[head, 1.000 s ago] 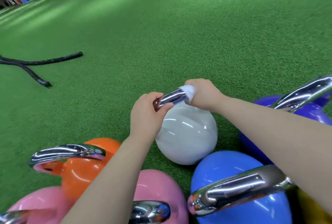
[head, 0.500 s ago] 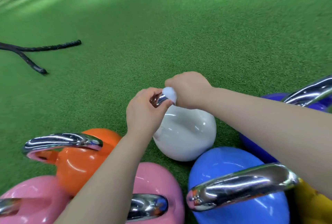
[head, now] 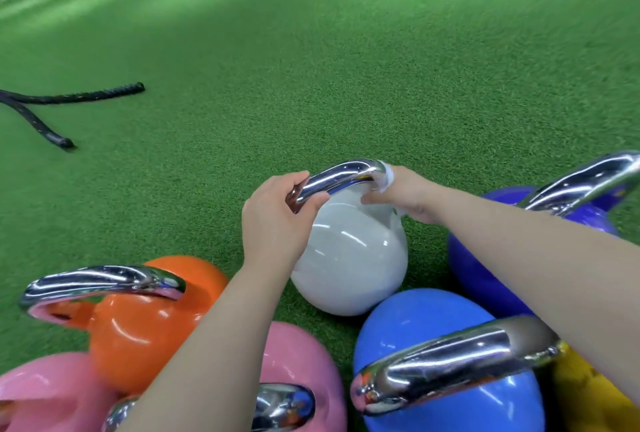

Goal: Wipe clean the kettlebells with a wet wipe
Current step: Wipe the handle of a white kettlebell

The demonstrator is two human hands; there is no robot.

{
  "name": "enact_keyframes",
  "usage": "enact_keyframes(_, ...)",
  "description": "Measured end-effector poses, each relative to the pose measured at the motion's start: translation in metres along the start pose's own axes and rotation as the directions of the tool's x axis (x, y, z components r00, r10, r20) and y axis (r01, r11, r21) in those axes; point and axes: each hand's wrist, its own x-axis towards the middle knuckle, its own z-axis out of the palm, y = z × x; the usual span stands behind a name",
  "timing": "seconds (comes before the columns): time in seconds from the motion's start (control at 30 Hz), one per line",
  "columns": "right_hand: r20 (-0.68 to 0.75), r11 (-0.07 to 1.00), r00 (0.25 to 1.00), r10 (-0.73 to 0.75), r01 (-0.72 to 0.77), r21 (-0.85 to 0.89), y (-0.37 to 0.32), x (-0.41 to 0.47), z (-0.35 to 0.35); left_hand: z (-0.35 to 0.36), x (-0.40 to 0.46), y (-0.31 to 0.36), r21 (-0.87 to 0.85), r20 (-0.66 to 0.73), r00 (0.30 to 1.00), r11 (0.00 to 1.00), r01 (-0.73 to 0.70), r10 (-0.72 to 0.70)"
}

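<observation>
Kettlebells stand crowded together on the green turf floor point(head: 346, 68); I work on the white kettlebell point(head: 349, 258) in the middle. My right fingers point(head: 372, 199) are curled around the wet wipe point(head: 387, 177) and press it on the right bend of the chrome handle point(head: 343, 177). My left fingers point(head: 313, 199) grip the left end of this handle, so my left hand point(head: 273, 220) steadies the bell. I judge the wipe should go down the right post with firm pressure, then around the body. Orange kettlebell point(head: 145, 324), pink kettlebell point(head: 298, 362), blue kettlebell point(head: 433, 324) and purple kettlebell point(head: 485, 275) wait around it.
</observation>
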Motion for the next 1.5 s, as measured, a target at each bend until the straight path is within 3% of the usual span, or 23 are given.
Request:
enact_keyframes(0.13, -0.071, 0.993, 0.997, 0.015, -0.007, 0.119, 0.019, 0.000, 0.010, 0.001, 0.001, -0.001, -0.002, -0.019, 1.000, 1.000, -0.005, 0.005)
enact_keyframes(0.23, -0.018, 0.984, 0.999, 0.027, -0.023, 0.175, 0.023, -0.003, 0.011, 0.000, 0.001, -0.002, -0.002, -0.032, 0.999, 1.000, 0.008, -0.008)
enact_keyframes(0.47, 0.089, 0.998, 0.996, -0.017, 0.011, 0.064, 0.025, -0.021, 0.010, -0.001, 0.001, -0.001, 0.022, -0.029, 0.999, 1.000, 0.016, -0.015)
enact_keyframes(0.77, 0.179, 0.974, 0.958, 0.226, -0.217, -0.065, 0.036, -0.019, 0.006, 0.000, 0.003, 0.000, 0.082, -0.017, 1.000, 0.996, 0.022, -0.021)
enact_keyframes(0.83, 0.211, 0.976, 0.953, 0.216, -0.215, -0.030, 0.032, -0.018, 0.002, 0.001, -0.003, 0.004, 0.187, -0.054, 0.997, 0.981, -0.049, 0.061)
enact_keyframes(0.93, 0.142, 0.974, 0.964, 0.224, -0.221, -0.039, 0.026, -0.019, 0.005, 0.004, -0.015, 0.020, 0.250, -0.115, 0.925, 0.912, -0.325, 0.361)
enact_keyframes(1.03, 0.092, 0.978, 0.976, 0.199, -0.191, -0.089, 0.033, -0.013, 0.008, 0.016, -0.029, 0.035, 0.075, 0.108, 0.843, 0.842, -0.535, 0.527)
enact_keyframes(1.1, 0.128, 0.979, 0.974, 0.184, -0.170, -0.113, 0.031, -0.019, 0.008, 0.029, -0.038, 0.040, 0.030, 0.295, 0.780, 0.810, -0.585, 0.552)
enact_keyframes(1.17, 0.155, 0.973, 0.967, 0.204, -0.183, -0.144, 0.026, -0.030, 0.010, 0.037, -0.045, 0.044, 0.002, 0.432, 0.776, 0.860, -0.510, 0.460)
enact_keyframes(1.37, 0.160, 0.953, 0.959, 0.234, -0.193, -0.233, 0.022, -0.047, 0.009, 0.053, -0.049, 0.066, 0.042, 0.518, 0.851, 0.991, -0.131, 0.090)
enact_keyframes(1.43, 0.157, 0.953, 0.958, 0.240, -0.201, -0.228, 0.021, -0.050, 0.009, 0.063, -0.046, 0.067, 0.020, 0.570, 0.819, 0.998, 0.056, -0.057)
enact_keyframes(1.5, 0.127, 0.954, 0.962, 0.241, -0.211, -0.214, 0.022, -0.052, 0.010, 0.077, -0.040, 0.062, 0.120, 0.630, 0.755, 0.984, 0.134, -0.180)
